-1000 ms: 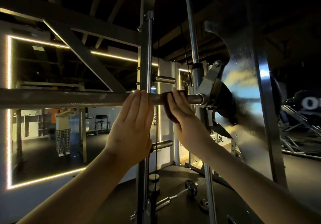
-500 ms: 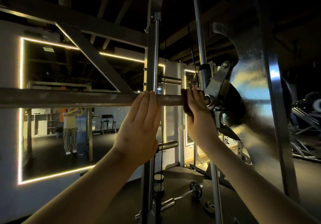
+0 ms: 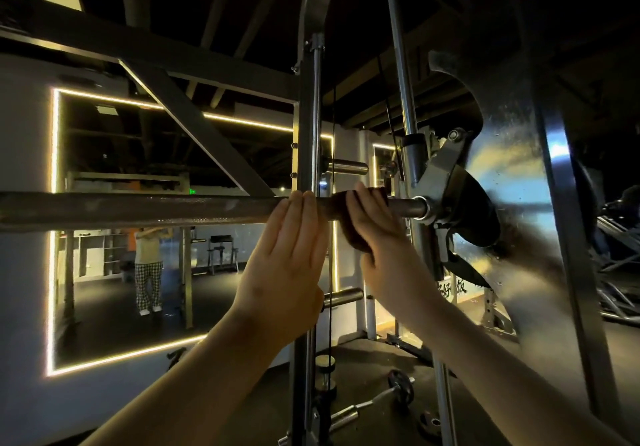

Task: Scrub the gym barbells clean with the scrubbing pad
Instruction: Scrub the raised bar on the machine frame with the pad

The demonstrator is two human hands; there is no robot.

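I see the barbell (image 3: 138,208) lying level at head height, running from the left edge to a bright collar (image 3: 420,207) at the machine carriage. Its shaft is dull, brownish and mottled, and smoother next to the collar. The dark scrubbing pad (image 3: 351,241) is folded over the shaft just left of the collar. My right hand (image 3: 381,238) has its fingers curled round the pad and bar. My left hand (image 3: 287,265) is beside it, its fingers straight and together with the tips on the bar. A lit mirror (image 3: 104,290) lies beyond.
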